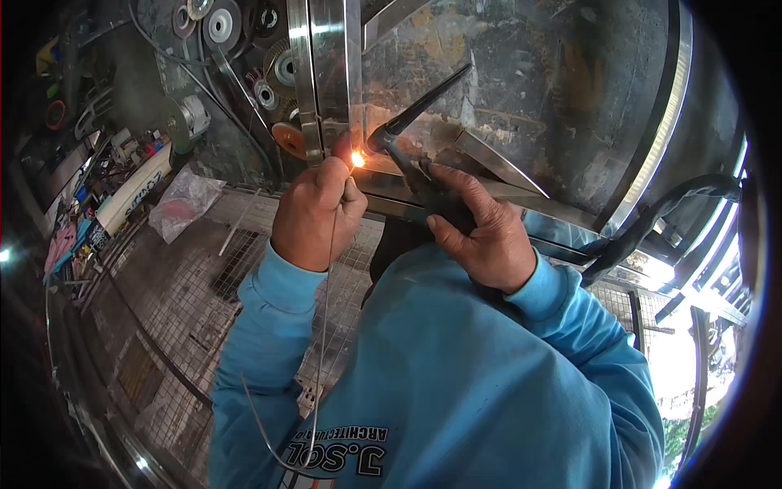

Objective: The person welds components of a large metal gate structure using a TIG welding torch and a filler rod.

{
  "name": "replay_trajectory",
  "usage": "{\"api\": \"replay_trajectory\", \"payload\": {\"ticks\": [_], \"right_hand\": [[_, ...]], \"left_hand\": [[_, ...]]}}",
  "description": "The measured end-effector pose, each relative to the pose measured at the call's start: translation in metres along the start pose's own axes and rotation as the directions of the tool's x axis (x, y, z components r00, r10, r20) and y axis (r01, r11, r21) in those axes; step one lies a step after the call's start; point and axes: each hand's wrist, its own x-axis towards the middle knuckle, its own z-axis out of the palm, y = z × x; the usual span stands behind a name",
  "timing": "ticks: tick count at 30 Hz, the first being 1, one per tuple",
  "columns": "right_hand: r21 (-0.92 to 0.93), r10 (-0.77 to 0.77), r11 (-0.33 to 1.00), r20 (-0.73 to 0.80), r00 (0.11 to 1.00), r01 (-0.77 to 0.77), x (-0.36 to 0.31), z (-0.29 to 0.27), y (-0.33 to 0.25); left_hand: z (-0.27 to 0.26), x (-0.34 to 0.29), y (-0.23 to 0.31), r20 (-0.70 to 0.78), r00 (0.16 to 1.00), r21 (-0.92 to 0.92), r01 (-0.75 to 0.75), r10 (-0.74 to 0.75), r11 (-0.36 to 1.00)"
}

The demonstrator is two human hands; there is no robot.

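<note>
My right hand [485,224] is wrapped round a black TIG welding torch [397,151], its long back cap slanting up and to the right. At the torch's head a bright orange-white arc [358,158] glows on a joint of shiny square metal tubing [328,73]. Close to the left of that glow, my left hand [319,213] pinches a thin filler rod [327,301]. The rod hangs down past the wrist and curls back up in front of my blue sweatshirt. Glare hides the rod's tip and the exact weld spot.
Grinding discs and wheels [221,26] lie at the upper left of the dark metal worktop [521,90]. A cut metal strip [501,163] rests beside the torch. The thick black torch cable [652,220] curves off right. A clear plastic bag [186,204] and clutter are at left.
</note>
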Motion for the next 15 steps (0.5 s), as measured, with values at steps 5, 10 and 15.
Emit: {"api": "replay_trajectory", "payload": {"ticks": [5,10,15], "right_hand": [[-0.037,0.021,0.999,0.001,1.000,-0.021,-0.0003,-0.0015,-0.0027],[-0.011,0.018,1.000,0.009,1.000,-0.018,0.0007,-0.0016,-0.0029],[0.030,0.048,0.998,0.031,0.998,-0.049,0.0009,-0.0046,-0.0086]], "left_hand": [[0.0009,-0.0023,-0.0033,0.032,0.999,0.033,0.025,-0.026,0.999],[0.0011,-0.0031,-0.0055,0.039,0.999,0.055,0.028,-0.030,0.998],[0.0008,-0.0026,-0.0020,0.032,0.999,0.059,0.035,-0.036,0.998]]}}
